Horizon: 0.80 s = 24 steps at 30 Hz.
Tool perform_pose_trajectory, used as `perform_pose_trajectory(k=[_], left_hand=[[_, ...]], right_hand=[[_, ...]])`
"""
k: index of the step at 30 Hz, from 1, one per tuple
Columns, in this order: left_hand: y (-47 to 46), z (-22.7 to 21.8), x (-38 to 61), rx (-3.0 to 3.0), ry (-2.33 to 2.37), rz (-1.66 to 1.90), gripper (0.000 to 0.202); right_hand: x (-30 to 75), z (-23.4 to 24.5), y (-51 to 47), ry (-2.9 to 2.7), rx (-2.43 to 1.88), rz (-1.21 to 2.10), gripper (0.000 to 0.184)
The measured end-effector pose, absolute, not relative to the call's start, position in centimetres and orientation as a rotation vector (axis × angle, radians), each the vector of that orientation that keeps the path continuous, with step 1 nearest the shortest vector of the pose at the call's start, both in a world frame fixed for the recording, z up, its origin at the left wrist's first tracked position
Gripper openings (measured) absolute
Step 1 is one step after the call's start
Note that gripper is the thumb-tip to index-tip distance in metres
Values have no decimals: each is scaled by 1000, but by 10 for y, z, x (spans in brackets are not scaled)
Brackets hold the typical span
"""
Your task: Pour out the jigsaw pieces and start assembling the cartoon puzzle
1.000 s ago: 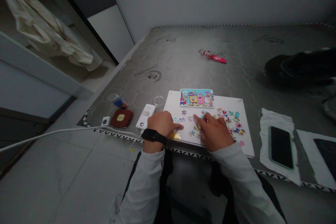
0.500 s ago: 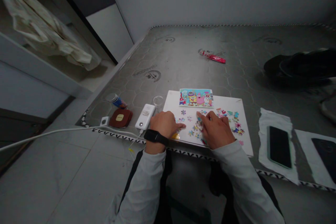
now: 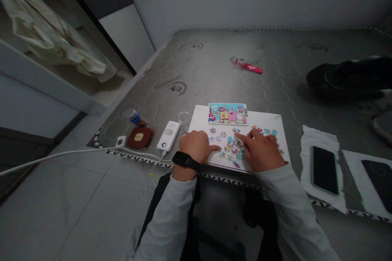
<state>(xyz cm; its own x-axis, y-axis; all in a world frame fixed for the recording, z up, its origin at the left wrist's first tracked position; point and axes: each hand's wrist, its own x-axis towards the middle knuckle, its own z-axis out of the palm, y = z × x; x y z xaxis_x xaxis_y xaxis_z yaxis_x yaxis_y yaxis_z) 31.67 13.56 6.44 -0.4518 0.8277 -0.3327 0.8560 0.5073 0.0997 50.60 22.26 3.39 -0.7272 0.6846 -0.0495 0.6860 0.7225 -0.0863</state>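
while puzzle pieces point(image 3: 230, 147) lie scattered, the right hand point(image 3: 262, 151) points.

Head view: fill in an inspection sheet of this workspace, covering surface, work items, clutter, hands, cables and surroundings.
Surface: grey patterned surface with black-and-white edging.
Work items: loose puzzle pieces on a white board; picture card at the board's far side.
Clutter: brown case, white device and blue container left of the board; phone on white paper to the right; red packet farther back.
Hands: left hand and right hand at the pieces; whether either grips one, cannot tell.
Cables: white cable running off the left edge; another plugged into the white device.
Surroundings: plain wall, tiled floor, hanging pale cloth.
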Motion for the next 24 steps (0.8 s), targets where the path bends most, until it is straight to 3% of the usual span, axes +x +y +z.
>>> perform_pose_trajectory(k=[24], left_hand=[[144,56,314,1304,2443,-125,60]], right_hand=[[517,47,224,2855,973,-270,44]])
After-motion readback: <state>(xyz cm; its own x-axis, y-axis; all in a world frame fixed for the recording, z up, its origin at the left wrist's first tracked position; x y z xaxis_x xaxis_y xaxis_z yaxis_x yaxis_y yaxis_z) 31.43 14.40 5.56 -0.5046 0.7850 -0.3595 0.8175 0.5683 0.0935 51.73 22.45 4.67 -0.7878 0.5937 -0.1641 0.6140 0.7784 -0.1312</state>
